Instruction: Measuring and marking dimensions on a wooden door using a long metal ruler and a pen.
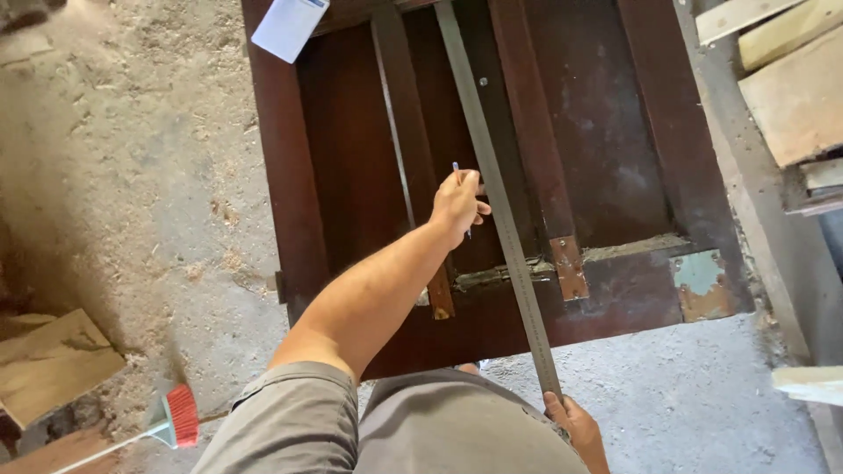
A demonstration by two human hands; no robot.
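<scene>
- We see the left hand (458, 204) extended over a dark red-brown wooden door panel (351, 158) that lies flat above the floor.
- The left hand is closed around a slim pen (457, 168), its tip end rising above the knuckles; the hand sits just beside a long steel ruler (492, 175).
- The steel ruler runs lengthwise across the door panel, from the top of the view down past the panel's near edge.
- The right hand (572, 420) grips the near end of the ruler, fingers wrapped on it, low in the view beside our grey shorts (386, 430).
- A white card (290, 26) rests on the panel's far left corner.
- Sawdust covers the concrete floor (132, 175); a red-bristled brush (180, 414) lies at lower left, near a plywood offcut (53, 364).
- Pale timber boards (795, 88) are stacked at upper right.
</scene>
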